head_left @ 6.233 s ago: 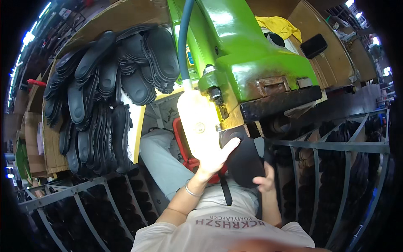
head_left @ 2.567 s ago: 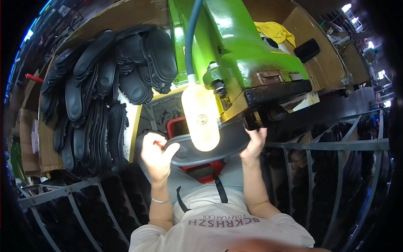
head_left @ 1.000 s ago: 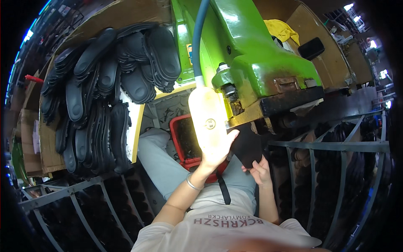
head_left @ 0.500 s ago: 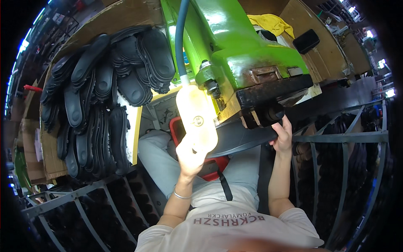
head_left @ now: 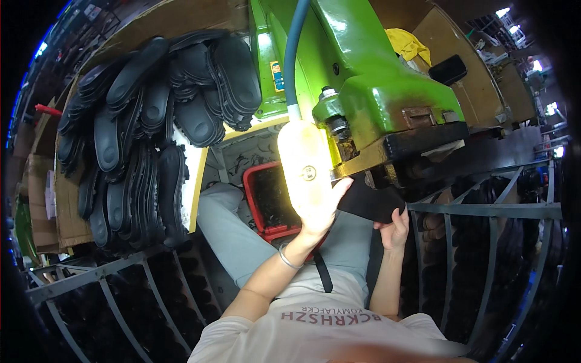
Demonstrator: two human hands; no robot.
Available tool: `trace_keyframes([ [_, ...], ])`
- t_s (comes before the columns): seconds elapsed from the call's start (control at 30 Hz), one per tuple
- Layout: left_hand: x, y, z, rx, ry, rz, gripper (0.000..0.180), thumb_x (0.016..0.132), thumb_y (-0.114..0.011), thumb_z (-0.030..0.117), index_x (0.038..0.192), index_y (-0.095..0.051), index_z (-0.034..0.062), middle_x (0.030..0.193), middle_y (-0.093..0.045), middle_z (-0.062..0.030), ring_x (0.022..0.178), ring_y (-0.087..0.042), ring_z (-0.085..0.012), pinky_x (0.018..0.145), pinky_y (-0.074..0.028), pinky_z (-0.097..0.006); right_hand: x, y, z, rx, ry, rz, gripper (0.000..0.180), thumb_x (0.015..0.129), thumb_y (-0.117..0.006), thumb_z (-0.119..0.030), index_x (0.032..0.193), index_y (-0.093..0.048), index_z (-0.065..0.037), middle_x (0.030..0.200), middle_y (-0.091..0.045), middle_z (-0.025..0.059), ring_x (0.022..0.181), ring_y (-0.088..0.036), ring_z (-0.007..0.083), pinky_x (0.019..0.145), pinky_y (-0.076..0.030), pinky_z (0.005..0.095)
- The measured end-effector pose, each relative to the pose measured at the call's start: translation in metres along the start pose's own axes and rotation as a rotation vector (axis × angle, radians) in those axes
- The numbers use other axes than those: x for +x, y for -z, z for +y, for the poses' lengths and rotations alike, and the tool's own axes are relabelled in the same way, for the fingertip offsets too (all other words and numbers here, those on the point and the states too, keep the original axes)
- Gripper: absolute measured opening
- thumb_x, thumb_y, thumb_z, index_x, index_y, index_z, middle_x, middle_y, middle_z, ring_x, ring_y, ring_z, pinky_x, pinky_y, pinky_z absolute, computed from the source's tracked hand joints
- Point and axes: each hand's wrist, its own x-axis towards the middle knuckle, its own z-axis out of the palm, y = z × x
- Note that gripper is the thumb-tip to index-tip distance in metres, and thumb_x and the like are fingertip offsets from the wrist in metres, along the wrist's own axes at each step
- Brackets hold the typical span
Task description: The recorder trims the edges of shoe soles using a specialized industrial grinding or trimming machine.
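Observation:
A black shoe sole is tilted under the working head of a green machine. My right hand is closed on the sole's right end, fingertips at its edge. At its left end is my left hand, thumb stretched upward. The glowing lamp stands in front of that hand's other fingers, and glare hides them, so their grip does not show. Part of the sole lies out of sight beneath the machine head.
Stacked black soles fill a cardboard box on the left. Below the lamp sits a red bin between my knees. Metal racks flank me. A yellow cloth and a black object lie at the back right.
The view has shifted slightly. The sole has turned and tilted, now showing a broad dark face. My left thumb has come into sight beside the lamp; my right hand sits lower, still on the sole.

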Motion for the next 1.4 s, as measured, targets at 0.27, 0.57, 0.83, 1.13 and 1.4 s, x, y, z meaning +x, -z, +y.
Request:
trace_keyframes([
  [0.27,-0.014,0.037,0.002,-0.362,0.222,0.147,0.018,0.08,-0.062,-0.001,0.096,-0.061,-0.0092,0.085,-0.067,-0.0105,0.076,-0.062,-0.0154,0.072,-0.05,-0.027,0.026,-0.027,-0.043,-0.206,0.049,-0.168,0.025,0.09,-0.056,-0.014,0.11,-0.048,0.0,0.082,-0.06,0.0077,0.053,-0.057,0.0103,0.037,-0.044,0.0202],
  [0.57,0.007,0.013,0.023,-0.191,0.141,-0.006,0.028,0.072,-0.078,0.004,0.095,-0.064,-0.004,0.089,-0.068,-0.0106,0.075,-0.063,-0.0168,0.071,-0.051,-0.028,0.019,-0.007,-0.033,-0.111,0.059,-0.116,0.022,0.093,-0.054,-0.017,0.11,-0.049,-0.004,0.088,-0.062,0.0105,0.058,-0.06,0.0148,0.04,-0.046,0.0243],
  [0.83,0.008,0.07,0.01,-0.227,0.132,-0.046,0.02,0.079,-0.063,0.0,0.098,-0.062,-0.0054,0.091,-0.065,-0.0115,0.082,-0.062,-0.0166,0.076,-0.049,-0.028,0.046,-0.068,-0.057,-0.31,0.058,-0.202,0.017,0.087,-0.06,-0.015,0.095,-0.054,-0.001,0.071,-0.057,0.0029,0.042,-0.045,0.0033,0.032,-0.03,0.016],
  [1.13,0.006,0.131,0.0,-0.44,0.389,0.055,0.022,0.077,-0.063,-0.004,0.099,-0.06,-0.0063,0.09,-0.065,-0.0103,0.081,-0.061,-0.0149,0.077,-0.048,-0.026,0.04,-0.113,-0.027,-0.349,0.072,-0.455,0.024,0.085,-0.062,-0.007,0.106,-0.056,0.003,0.09,-0.061,0.0042,0.076,-0.056,0.0082,0.068,-0.046,0.0211],
  [1.4,-0.063,0.152,-0.037,-0.437,0.563,-0.285,0.023,0.076,-0.072,-0.003,0.083,-0.052,0.0037,0.081,-0.06,-0.0029,0.072,-0.057,-0.0072,0.067,-0.048,-0.022,0.038,-0.132,-0.023,-0.528,-0.072,-0.506,0.037,0.075,-0.072,0.001,0.108,-0.056,0.003,0.099,-0.062,0.0064,0.079,-0.06,0.0107,0.068,-0.049,0.0207],
])
